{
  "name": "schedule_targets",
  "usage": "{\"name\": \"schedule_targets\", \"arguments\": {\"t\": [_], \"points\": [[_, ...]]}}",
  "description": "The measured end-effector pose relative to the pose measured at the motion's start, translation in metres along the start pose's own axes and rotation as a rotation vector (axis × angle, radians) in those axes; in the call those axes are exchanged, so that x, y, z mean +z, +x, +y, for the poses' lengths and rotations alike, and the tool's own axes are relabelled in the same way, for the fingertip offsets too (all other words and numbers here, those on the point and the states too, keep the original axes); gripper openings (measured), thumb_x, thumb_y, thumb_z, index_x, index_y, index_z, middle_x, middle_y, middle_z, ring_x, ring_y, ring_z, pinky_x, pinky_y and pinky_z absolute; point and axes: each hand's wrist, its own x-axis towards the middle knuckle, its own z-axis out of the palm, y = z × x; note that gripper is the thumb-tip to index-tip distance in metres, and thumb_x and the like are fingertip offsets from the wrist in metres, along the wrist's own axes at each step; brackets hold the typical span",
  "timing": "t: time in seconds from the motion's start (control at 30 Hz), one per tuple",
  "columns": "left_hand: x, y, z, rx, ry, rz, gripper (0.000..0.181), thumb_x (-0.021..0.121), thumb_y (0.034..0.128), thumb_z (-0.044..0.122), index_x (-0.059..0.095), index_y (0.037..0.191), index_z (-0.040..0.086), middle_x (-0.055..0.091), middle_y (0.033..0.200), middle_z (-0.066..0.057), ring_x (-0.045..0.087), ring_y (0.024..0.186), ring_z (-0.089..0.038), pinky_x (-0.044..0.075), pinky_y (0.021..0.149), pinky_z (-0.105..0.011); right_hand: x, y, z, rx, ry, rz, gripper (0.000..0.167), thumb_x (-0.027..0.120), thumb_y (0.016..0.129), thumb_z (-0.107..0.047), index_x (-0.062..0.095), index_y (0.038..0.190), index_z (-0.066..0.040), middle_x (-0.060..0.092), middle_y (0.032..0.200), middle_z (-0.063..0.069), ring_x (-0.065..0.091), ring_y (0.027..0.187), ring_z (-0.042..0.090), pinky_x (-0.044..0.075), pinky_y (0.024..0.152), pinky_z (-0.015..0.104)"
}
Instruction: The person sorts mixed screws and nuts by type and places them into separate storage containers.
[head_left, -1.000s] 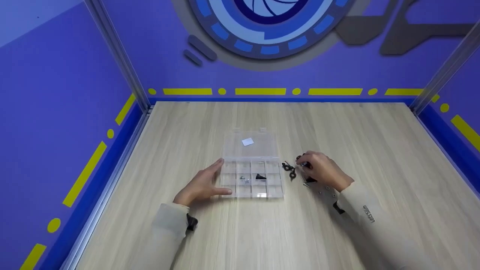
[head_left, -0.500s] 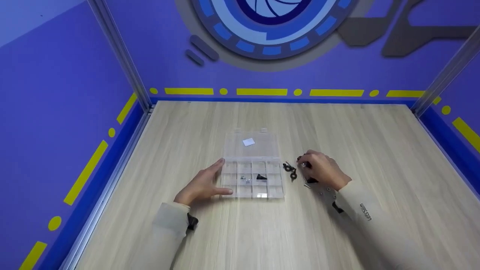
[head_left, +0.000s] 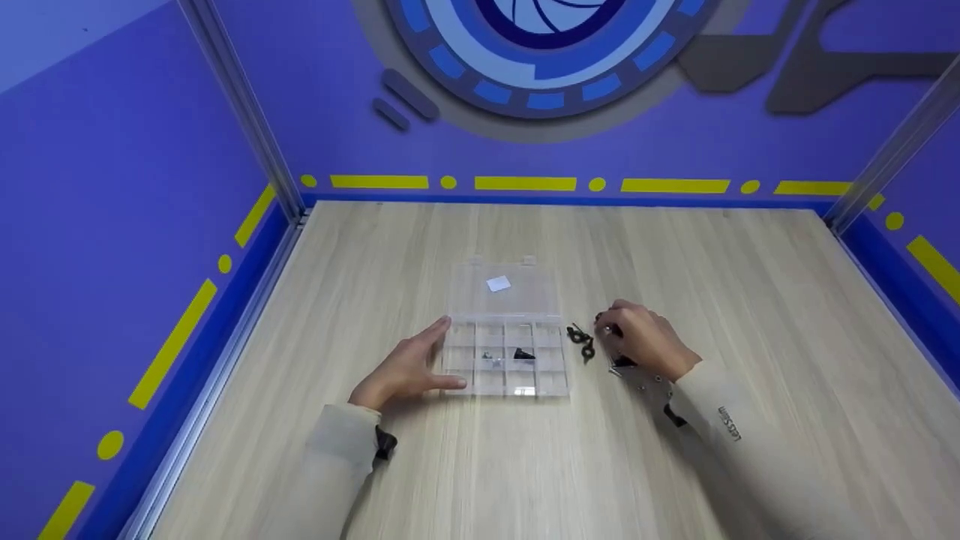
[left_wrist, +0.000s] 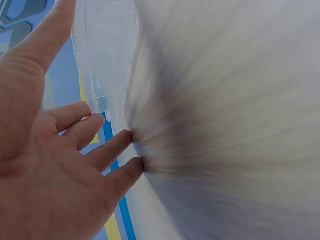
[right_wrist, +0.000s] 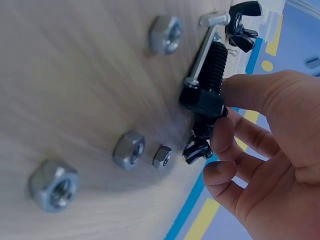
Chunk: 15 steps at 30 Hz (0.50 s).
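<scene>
A clear compartment box (head_left: 551, 382) lies on the table with its lid laid back. My left hand (head_left: 401, 369) spans the box's left side, thumb at the front corner, fingers fairly straight. Small silvery parts (head_left: 487, 357) and a black piece (head_left: 523, 355) sit in separate compartments. My right hand (head_left: 649, 341) is low over the hardware right of the box, fingers bent. In the right wrist view its thumb and fingertips are beside a black bolt (right_wrist: 211, 70) and a black wing nut (right_wrist: 197, 149); the thumb tip is hidden, so whether they pinch something is unclear.
Black wing-type screws (head_left: 579, 337) lie between the box and my right hand. Several steel hex nuts (right_wrist: 130, 150) and a thin silvery screw (right_wrist: 202, 57) lie near my right wrist. A white label (head_left: 498, 283) is on the lid. Blue panels (head_left: 525, 154) enclose the table.
Both hands stay almost in place, the left at the box and the right over the hardware. The whole head view has shifted very slightly.
</scene>
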Motion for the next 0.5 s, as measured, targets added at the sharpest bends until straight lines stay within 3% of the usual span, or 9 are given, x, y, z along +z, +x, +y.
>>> {"name": "schedule_targets", "arguments": {"t": [0.5], "points": [[-0.0006,-0.0011,0.0013,0.011,0.001,0.004,0.109,0.090,0.0800,0.036,0.025,0.163,0.008,0.024,0.169,-0.008,0.021,0.155,-0.025,0.019,0.126,-0.042,0.0003,0.0040,-0.0044,-0.003,-0.016,-0.035,0.022,0.070,0.087,0.004,0.080,0.095,-0.014,0.066,0.089,0.002,0.060,0.076,0.016,0.055,0.063,0.044]]}}
